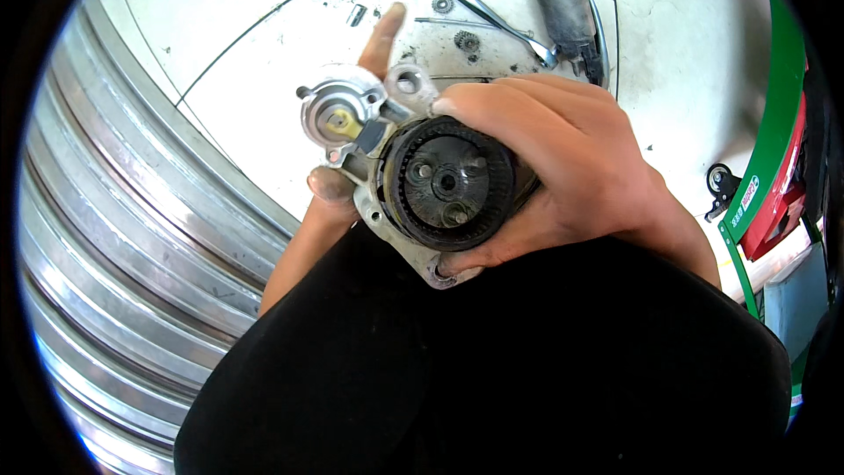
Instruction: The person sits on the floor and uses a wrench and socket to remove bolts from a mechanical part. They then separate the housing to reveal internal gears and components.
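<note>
Above my black-clad thighs I hold a starter motor housing (393, 233) of grey cast metal. Its open round end faces up, showing a black toothed ring gear (411, 215) around a dark round plate (447, 183) with small pins. A smaller round opening at the upper left has a yellowish lever (341, 123) inside. My left hand (331, 198) supports the housing from beneath on the left, thumb against its edge and one finger stretched beyond it; its palm is hidden. Wrapped over the right side, my right hand (576, 149) has its fingers across the top and thumb at the lower flange.
On the pale floor ahead lie a ratchet wrench (492, 13), a small gear (442, 4), a darker gear (466, 40) and a cylindrical solenoid (564, 18). Ribbed metal shutter slats (132, 167) stand at left. A green frame (778, 123) and a caster (719, 185) are at right.
</note>
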Demonstrator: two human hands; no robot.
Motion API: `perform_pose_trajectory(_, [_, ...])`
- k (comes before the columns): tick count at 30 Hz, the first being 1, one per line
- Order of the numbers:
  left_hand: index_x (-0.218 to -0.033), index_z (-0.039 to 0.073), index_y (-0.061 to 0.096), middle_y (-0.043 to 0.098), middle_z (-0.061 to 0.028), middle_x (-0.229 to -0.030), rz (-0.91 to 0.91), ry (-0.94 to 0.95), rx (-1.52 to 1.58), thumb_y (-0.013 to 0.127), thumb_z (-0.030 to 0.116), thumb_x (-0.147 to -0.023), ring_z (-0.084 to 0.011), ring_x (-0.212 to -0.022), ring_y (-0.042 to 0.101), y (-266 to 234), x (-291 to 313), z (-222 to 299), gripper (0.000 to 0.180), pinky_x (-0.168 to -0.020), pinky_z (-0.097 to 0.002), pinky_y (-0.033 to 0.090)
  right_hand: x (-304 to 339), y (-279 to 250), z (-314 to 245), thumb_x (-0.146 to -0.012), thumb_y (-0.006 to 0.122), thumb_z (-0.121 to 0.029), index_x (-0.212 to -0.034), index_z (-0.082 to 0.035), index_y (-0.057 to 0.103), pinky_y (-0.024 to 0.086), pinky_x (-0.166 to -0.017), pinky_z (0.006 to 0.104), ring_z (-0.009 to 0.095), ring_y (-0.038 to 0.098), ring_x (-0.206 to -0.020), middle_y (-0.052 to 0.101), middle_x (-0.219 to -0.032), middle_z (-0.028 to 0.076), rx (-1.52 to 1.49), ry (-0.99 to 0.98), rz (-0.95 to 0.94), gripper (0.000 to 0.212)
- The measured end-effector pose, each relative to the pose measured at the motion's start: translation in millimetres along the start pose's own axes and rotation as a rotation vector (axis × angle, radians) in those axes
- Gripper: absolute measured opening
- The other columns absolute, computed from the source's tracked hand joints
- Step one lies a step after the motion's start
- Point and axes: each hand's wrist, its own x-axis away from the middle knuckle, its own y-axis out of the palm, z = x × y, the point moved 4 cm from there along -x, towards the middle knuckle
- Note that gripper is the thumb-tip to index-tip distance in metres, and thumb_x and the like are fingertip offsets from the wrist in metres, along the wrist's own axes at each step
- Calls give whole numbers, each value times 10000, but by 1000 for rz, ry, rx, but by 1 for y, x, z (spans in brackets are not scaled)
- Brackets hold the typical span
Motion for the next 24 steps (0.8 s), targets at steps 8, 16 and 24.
perform_pose_trajectory(8, [-1484,-86,394,652,-172,-1163,-33,24,-182,454,1078,-489,-217,-1076,653,4,-13,-9,1533,-908,-320,558,7,-3,2,-538,982,-416,-1092,11,659,538,-591,317,239,694,-681,727,-922,130,42,-167,177,771])
perform_pose_trajectory(16, [-1444,-86,425,640,-169,-1176,-44,82,-133,452,1079,-485,-211,-1076,644,2,-7,9,1509,-905,-318,551,-6,0,-5,-570,948,-438,-1072,2,665,530,-592,325,243,675,-667,681,-830,97,-4,-204,177,725])
perform_pose_trajectory(24, [-1403,-87,456,629,-166,-1188,-70,117,-119,451,1080,-481,-205,-1076,635,4,-4,16,1487,-903,-315,543,-8,2,-7,-539,913,-497,-1122,-5,669,519,-621,351,252,664,-721,656,-872,105,-9,-219,139,800])
